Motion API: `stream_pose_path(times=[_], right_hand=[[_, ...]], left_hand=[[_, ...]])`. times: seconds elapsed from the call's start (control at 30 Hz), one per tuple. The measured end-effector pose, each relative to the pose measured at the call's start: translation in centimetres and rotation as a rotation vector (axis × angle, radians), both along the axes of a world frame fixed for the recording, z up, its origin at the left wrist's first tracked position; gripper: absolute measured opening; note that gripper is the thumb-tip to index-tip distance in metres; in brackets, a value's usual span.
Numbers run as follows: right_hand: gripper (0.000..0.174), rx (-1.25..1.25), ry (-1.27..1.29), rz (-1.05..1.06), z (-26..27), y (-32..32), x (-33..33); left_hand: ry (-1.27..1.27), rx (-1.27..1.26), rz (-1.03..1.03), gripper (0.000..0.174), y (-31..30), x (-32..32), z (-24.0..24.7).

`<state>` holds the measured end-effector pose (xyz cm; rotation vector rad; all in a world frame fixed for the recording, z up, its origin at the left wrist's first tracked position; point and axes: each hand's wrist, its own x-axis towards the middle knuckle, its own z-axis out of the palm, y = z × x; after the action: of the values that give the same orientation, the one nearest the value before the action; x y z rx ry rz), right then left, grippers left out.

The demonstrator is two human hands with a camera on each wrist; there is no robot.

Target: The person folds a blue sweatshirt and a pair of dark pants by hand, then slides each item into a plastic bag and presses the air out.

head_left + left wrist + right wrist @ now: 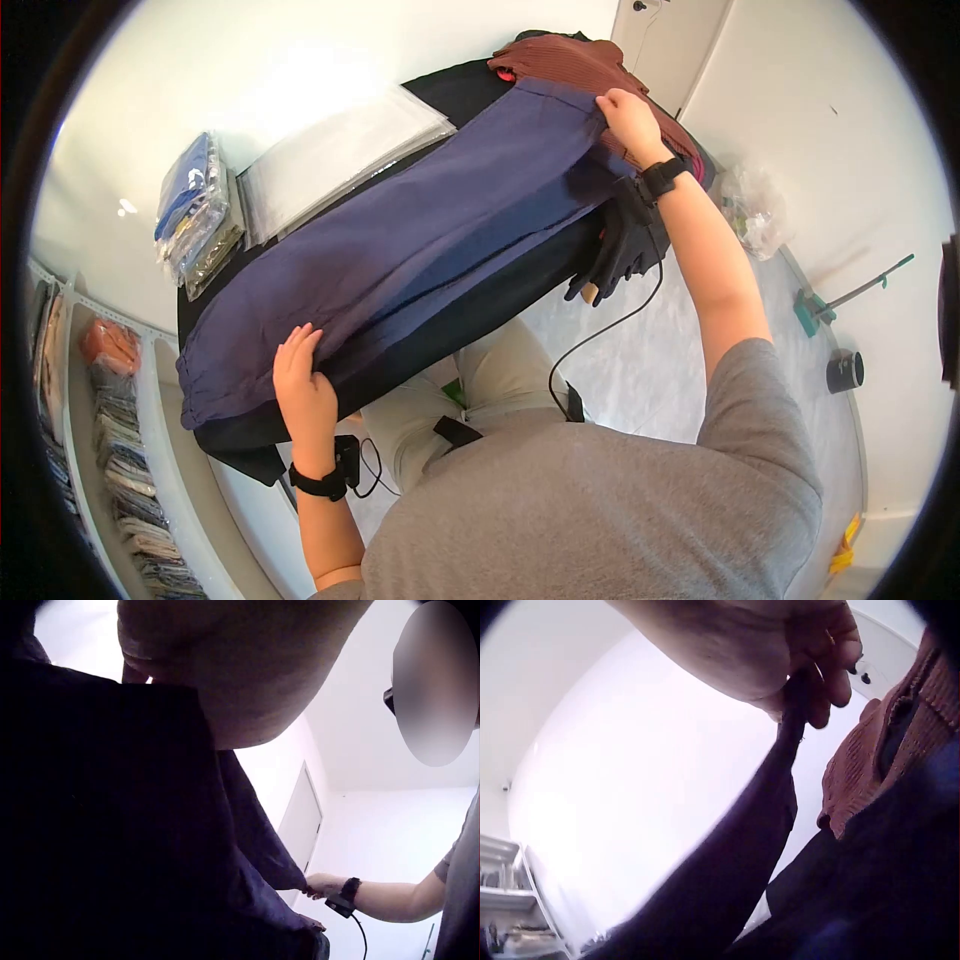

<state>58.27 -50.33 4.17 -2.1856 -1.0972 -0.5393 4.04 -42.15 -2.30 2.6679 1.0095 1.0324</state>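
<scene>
Navy trousers (pixel 400 220) lie stretched lengthwise across a black-covered table (pixel 480 310), one leg over the other, with a gathered edge at the left end. My right hand (pixel 632 122) pinches the far right end of the upper leg. In the right wrist view that cloth (pixel 727 847) hangs raised from the thumb and fingers of my right hand (pixel 821 667). Near the gathered end, my left hand (pixel 303 392) rests on the trousers with its fingers extended. The left wrist view is dark, and my left fingers are mostly hidden there.
A brown ribbed garment (pixel 570 62) lies at the table's far right end. Clear plastic bags (pixel 340 155) and packed clothes (pixel 198 215) sit along the wall side. Dark gloves (pixel 612 250) hang over the near edge. Shelves of folded clothes (pixel 130 470) stand at left.
</scene>
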Motion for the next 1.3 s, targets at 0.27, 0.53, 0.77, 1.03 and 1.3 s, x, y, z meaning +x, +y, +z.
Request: stream_pose_path(times=[0.27, 0.53, 0.77, 1.03, 1.3], right_hand=[[0.035, -0.27, 0.22, 0.04, -7.3, -5.4, 1.7], [0.05, -0.202, 0.079, -0.248, -7.2, -3.8, -0.2], [0.041, -0.057, 0.904, 0.061, -0.4, -1.4, -3.5], [0.049, 0.274, 0.984, 0.612, 5.2, 0.0, 1.5], [0.043, -0.244, 0.222, 0.11, -7.5, -2.7, 5.9]], left_hand=[[0.177, -0.129, -0.147, 0.055, -1.7, -2.0, -2.1], [0.165, -0.19, -0.136, 0.058, -1.8, -1.9, -2.1], [0.121, -0.113, -0.087, 0.054, -1.3, -1.8, -3.4], [-0.014, 0.028, -0.142, 0.049, -1.0, -1.3, -0.6], [0.124, -0.15, -0.321, 0.054, -2.3, -2.3, -1.9]])
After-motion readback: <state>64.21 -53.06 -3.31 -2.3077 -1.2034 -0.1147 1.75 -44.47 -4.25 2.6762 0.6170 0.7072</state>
